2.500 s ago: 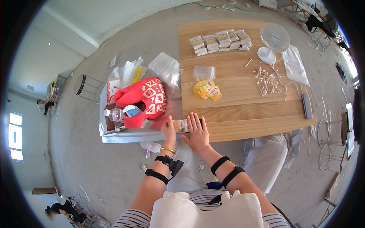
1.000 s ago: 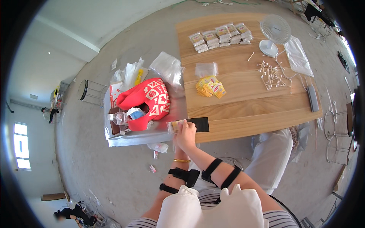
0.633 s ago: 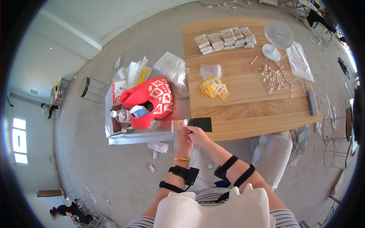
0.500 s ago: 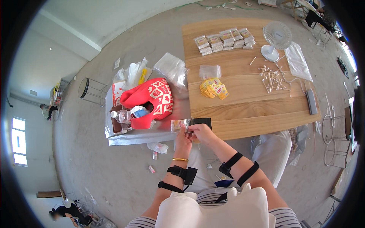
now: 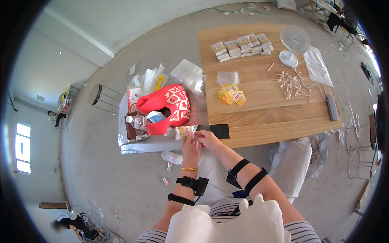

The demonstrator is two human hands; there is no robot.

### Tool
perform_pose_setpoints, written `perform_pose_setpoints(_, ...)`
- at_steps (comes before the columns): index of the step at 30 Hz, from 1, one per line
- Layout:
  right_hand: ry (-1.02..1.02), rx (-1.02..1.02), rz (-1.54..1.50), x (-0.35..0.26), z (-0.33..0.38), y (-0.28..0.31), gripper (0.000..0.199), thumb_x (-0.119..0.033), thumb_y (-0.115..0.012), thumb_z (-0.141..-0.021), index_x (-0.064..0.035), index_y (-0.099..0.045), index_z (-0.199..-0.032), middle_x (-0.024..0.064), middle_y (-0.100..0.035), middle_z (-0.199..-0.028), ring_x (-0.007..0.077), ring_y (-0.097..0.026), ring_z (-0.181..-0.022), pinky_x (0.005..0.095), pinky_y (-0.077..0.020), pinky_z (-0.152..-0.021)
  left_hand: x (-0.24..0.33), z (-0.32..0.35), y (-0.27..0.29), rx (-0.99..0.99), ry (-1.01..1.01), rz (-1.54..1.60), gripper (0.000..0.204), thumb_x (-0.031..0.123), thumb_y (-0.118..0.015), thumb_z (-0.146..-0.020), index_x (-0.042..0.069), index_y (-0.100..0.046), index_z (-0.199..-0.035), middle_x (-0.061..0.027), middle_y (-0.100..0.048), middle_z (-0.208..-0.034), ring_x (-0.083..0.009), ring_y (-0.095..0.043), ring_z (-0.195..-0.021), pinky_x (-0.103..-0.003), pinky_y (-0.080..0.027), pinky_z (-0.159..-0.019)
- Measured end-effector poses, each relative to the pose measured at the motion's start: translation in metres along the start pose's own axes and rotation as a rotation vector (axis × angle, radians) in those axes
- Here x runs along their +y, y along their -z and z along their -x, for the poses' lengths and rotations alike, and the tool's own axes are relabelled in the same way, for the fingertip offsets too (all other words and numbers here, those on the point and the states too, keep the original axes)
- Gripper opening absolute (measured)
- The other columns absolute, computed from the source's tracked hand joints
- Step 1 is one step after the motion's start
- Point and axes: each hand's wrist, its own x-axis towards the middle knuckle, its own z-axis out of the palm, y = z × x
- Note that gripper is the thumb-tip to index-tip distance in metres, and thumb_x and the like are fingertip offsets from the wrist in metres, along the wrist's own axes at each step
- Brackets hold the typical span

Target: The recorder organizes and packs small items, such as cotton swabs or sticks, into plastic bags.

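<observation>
My left hand (image 5: 189, 146) grips a clear packet of cotton swabs (image 5: 183, 132) at the table's front edge, thumb on its face. My right hand (image 5: 208, 139) is closed at the packet's right end, fingers pinched on the clear plastic; my fingers partly hide that end. Beside the right hand lies a flat black pad (image 5: 221, 131). Farther off on the wooden table are a fan of yellow cards (image 5: 231, 95) and a pile of small clear bags (image 5: 228, 77). Filled swab packets (image 5: 243, 45) stand stacked in rows at the back.
Left of the wooden table (image 5: 259, 117), a silvery surface holds a red neck pillow (image 5: 180, 107), a plastic bottle (image 5: 138, 121) and clear bags (image 5: 188, 73). At the right are loose swabs (image 5: 289, 87), a white fan (image 5: 295, 39) with its cord, and a grey power strip (image 5: 332, 108).
Both hands have moved slightly left with the swab packet, uncovering more of the black pad. The whole view has shifted a little.
</observation>
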Motion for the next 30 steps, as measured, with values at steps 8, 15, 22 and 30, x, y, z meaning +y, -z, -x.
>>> perform_pose_setpoints(8,0.463,0.045,0.237,-0.032,0.055,-0.010,0.017,-0.017,-0.073,-0.091,-0.0025,-0.067,-0.099,0.0024,-0.065,-0.090,0.0118,-0.058,-0.080,0.0291,-0.0495,-0.074,0.054,0.076,-0.035,-0.226,-0.121,0.086,0.035,0.025,-0.062,-0.101,0.009,-0.054,-0.131,-0.0061,-0.064,-0.124,-0.0173,-0.063,-0.111,-0.033,-0.051,-0.097)
perform_pose_setpoints(15,0.862,0.065,0.547,-0.105,0.167,0.018,0.013,-0.009,-0.072,-0.085,-0.0010,-0.066,-0.093,0.0118,-0.067,-0.091,0.0236,-0.065,-0.085,0.0347,-0.0507,-0.079,0.109,0.124,-0.035,-0.569,-0.222,-0.383,0.059,0.021,-0.073,-0.093,0.005,-0.046,-0.143,-0.0119,-0.053,-0.145,-0.0212,-0.052,-0.132,-0.040,-0.039,-0.112)
perform_pose_setpoints(22,1.156,0.208,0.935,-0.112,0.257,0.021,0.011,-0.008,-0.074,-0.081,-0.0071,-0.069,-0.091,0.0048,-0.069,-0.098,0.0253,-0.063,-0.094,0.0378,-0.0450,-0.090,0.130,0.204,-0.094,-0.773,-0.278,-0.954,0.032,0.013,-0.080,-0.086,0.000,-0.070,-0.113,-0.0004,-0.072,-0.101,-0.0048,-0.062,-0.092,-0.025,-0.051,-0.082)
perform_pose_setpoints(30,1.296,0.276,0.974,-0.099,0.318,0.031,0.025,-0.008,-0.075,-0.079,-0.0154,-0.075,-0.103,-0.0005,-0.068,-0.114,0.0228,-0.061,-0.095,0.0376,-0.0449,-0.088,0.121,0.253,-0.101,-0.837,-0.474,-0.912,0.023,0.009,-0.078,-0.087,0.001,-0.072,-0.107,0.0028,-0.071,-0.088,-0.0022,-0.058,-0.083,-0.022,-0.049,-0.072)
